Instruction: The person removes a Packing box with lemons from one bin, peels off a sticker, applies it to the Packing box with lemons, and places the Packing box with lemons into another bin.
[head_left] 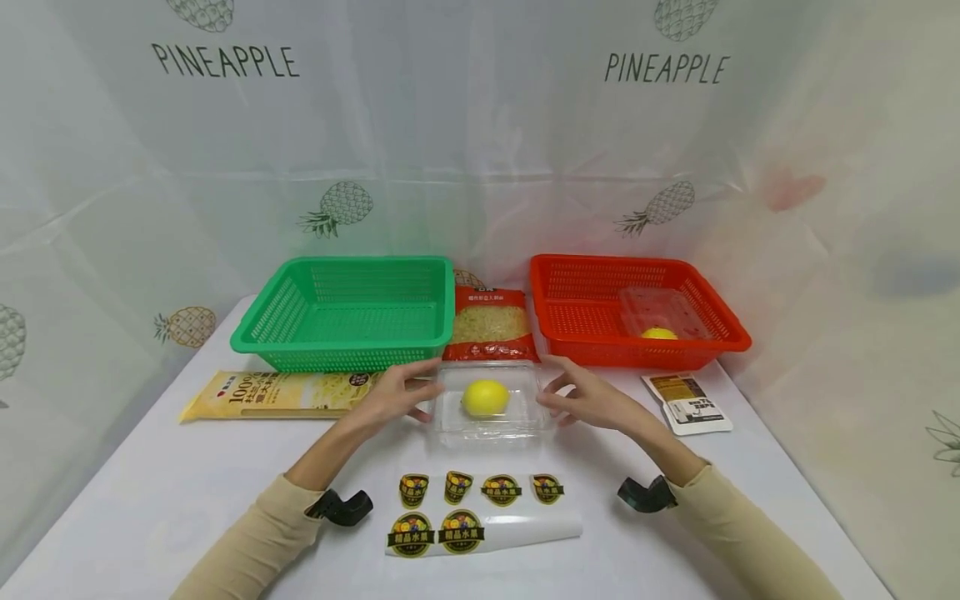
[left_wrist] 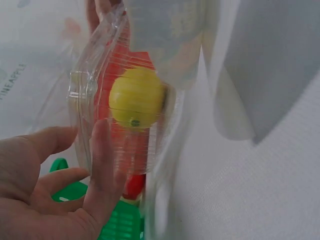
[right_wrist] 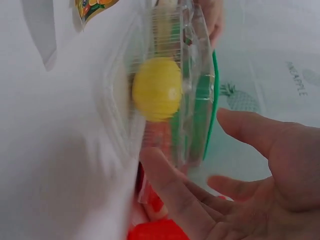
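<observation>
A clear plastic fruit box stands in the middle of the table, with a yellow lemon-like fruit visible inside. At the box's left side is my left hand; its thumb and extended index finger lie against the rim and wall in the left wrist view. My right hand is at the opposite side, fingers spread, the thumb apart from the rim in the right wrist view. Neither hand plainly curls round the box. In front of it lies a sheet of round fruit stickers, several still on it.
A green basket stands back left. The red basket at back right contains another clear box with a yellow fruit. Between them lies a red food packet. A long yellow packet is at left, a small pouch at right.
</observation>
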